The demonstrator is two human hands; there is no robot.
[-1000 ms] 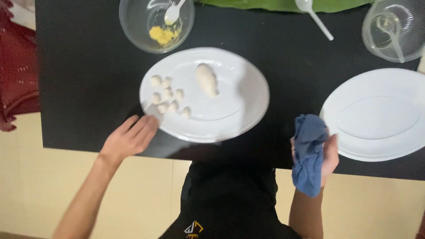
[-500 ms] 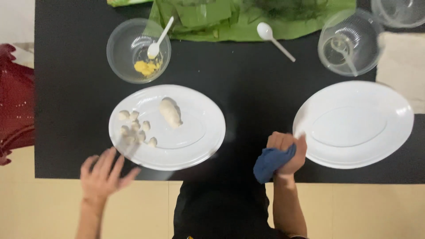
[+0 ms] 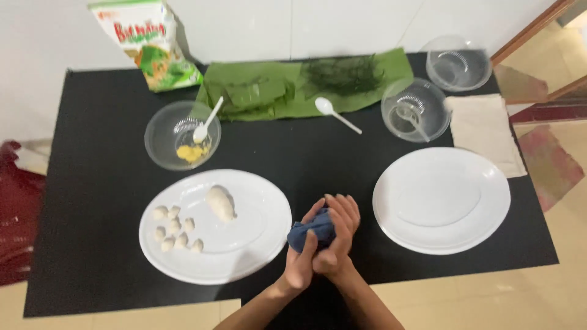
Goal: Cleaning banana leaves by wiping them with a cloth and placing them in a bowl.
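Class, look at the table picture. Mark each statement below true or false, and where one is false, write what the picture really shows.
1. Both hands are closed around a blue cloth. True: the left hand and the right hand hold it together.
2. The plate on the right carries small dough balls. False: it is bare; the dough balls lie on the left plate.
3. A white spoon lies loose on the black table. True.
4. The bowl with yellow filling has no spoon in it. False: a white spoon stands in it.
5. Green leaves lie at the far side. True.
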